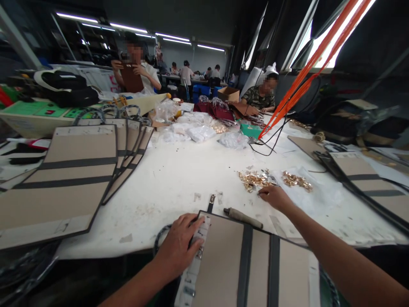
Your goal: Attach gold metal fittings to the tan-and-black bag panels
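A flat beige bag (pixel 223 256) with dark stripes and a pale strip along one edge lies in front of me, over the table's near edge. My left hand (pixel 179 245) grips its left edge, fingers over the pale strip. From the bag's top corner a short dark strap with a metal fitting (pixel 211 198) sticks out. Just beyond the bag rests a tool with a grey-brown handle (pixel 246 218). My right hand (pixel 275 197) is at the near side of a pile of small gold metal pieces (pixel 252 181), fingertips pinched together; what is between them is too small to make out.
A second gold heap (pixel 297 181) lies on clear plastic to the right. Similar bags (pixel 79 170) are fanned out at the left, others (pixel 367 175) at the right. Orange cords (pixel 306 76) hang down at the right. Plastic packets (pixel 201 132) cover the far table, where co-workers sit.
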The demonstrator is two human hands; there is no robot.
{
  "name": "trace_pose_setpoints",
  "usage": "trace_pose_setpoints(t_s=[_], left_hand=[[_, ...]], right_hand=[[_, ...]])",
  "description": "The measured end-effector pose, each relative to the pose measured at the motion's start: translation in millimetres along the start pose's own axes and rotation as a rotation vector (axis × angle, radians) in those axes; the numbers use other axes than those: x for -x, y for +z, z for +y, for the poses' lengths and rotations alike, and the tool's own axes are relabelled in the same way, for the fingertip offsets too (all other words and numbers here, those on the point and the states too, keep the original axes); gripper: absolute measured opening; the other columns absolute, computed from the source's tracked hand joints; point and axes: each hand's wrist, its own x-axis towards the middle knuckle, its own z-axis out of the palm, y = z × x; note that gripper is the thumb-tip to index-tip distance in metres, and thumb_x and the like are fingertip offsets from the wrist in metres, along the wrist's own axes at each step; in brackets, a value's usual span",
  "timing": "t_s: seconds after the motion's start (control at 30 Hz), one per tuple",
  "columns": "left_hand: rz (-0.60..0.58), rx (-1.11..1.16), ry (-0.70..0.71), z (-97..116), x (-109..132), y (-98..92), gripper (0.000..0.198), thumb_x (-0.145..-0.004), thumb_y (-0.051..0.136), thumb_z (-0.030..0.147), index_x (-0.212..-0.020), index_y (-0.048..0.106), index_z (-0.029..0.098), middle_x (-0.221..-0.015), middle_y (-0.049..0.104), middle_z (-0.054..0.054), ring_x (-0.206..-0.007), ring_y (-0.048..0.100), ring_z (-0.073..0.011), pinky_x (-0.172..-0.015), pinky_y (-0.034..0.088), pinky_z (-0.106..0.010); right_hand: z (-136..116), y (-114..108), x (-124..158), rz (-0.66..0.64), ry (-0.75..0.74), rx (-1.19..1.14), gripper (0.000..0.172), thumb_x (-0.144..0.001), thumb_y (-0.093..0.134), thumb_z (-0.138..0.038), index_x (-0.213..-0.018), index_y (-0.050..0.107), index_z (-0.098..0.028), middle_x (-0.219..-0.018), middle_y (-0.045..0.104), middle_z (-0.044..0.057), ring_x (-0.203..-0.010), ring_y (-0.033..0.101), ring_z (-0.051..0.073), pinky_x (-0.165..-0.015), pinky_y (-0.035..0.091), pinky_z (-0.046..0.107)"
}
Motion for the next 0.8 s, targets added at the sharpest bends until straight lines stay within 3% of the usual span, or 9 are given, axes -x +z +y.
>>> trace_pose_setpoints(t_s=[0.17, 0.27, 0.37, 0.47, 0.6, 0.7, 0.8], left_hand=[[-0.011, 0.031, -0.014, 3, 0, -2.0, 0.057, -0.093, 0.065, 0.021, -0.149, 0.054, 0.025, -0.145, 0.058, -0.01, -0.135, 0.05, -0.0307, -0.117, 0.046, -0.053], [-0.022, 0.05, -0.031, 5, 0, -2.6, 0.056, -0.093, 0.065, 0.021, -0.148, 0.055, 0.024, -0.145, 0.058, -0.01, -0.135, 0.05, -0.0309, -0.117, 0.045, -0.054], [-0.029, 0.068, -0.043, 6, -1, -2.7, 0.055, -0.094, 0.065, 0.022, -0.147, 0.056, 0.024, -0.144, 0.059, -0.011, -0.134, 0.05, -0.0307, -0.117, 0.044, -0.054], [-0.021, 0.088, -0.042, 8, -2, -3.5, 0.055, -0.094, 0.065, 0.023, -0.148, 0.056, 0.026, -0.142, 0.059, -0.01, -0.133, 0.051, -0.03, -0.115, 0.045, -0.052], [-0.015, 0.098, -0.044, 10, -1, -5.8, 0.055, -0.093, 0.067, 0.023, -0.147, 0.057, 0.025, -0.138, 0.061, -0.011, -0.13, 0.053, -0.0305, -0.112, 0.047, -0.053], [-0.023, 0.102, -0.05, 11, 0, -7.3, 0.056, -0.092, 0.069, 0.025, -0.146, 0.057, 0.023, -0.137, 0.061, -0.011, -0.129, 0.053, -0.0306, -0.112, 0.047, -0.052], [-0.029, 0.098, -0.053, 12, 2, -7.9, 0.055, -0.092, 0.069, 0.026, -0.146, 0.057, 0.021, -0.139, 0.06, -0.012, -0.13, 0.052, -0.0305, -0.114, 0.045, -0.051]], right_hand=[[0, -12, -6, -0.026, 0.022, 0.005, 0.01, -0.082, 0.07, -0.02, -0.082, 0.081, -0.022, -0.089, 0.078, 0.006, -0.082, 0.069, 0.024, -0.071, 0.045, 0.031], [-13, -22, 5, -0.026, 0.011, -0.037, 0.012, -0.086, 0.067, -0.023, -0.081, 0.077, -0.021, -0.087, 0.077, 0.005, -0.08, 0.069, 0.022, -0.069, 0.045, 0.029], [-53, -24, 37, -0.054, -0.032, -0.205, 0.022, -0.096, 0.057, -0.035, -0.093, 0.074, -0.022, -0.08, 0.074, 0.002, -0.072, 0.069, 0.018, -0.065, 0.047, 0.027], [-114, -13, 79, -0.206, -0.14, -0.521, 0.027, -0.095, 0.06, -0.046, -0.096, 0.073, -0.022, -0.073, 0.07, 0.0, -0.066, 0.066, 0.017, -0.06, 0.046, 0.026], [-182, 12, 113, -0.366, -0.29, -0.592, 0.019, -0.093, 0.061, -0.035, -0.089, 0.073, -0.021, -0.072, 0.069, -0.001, -0.063, 0.062, 0.015, -0.061, 0.046, 0.025], [-198, 26, 112, -0.384, -0.285, -0.529, 0.014, -0.089, 0.06, -0.027, -0.081, 0.071, -0.02, -0.069, 0.067, -0.002, -0.061, 0.061, 0.014, -0.06, 0.045, 0.024], [-195, 35, 104, -0.417, -0.278, -0.511, 0.015, -0.087, 0.06, -0.026, -0.077, 0.069, -0.02, -0.068, 0.066, -0.001, -0.06, 0.061, 0.014, -0.059, 0.044, 0.024]])
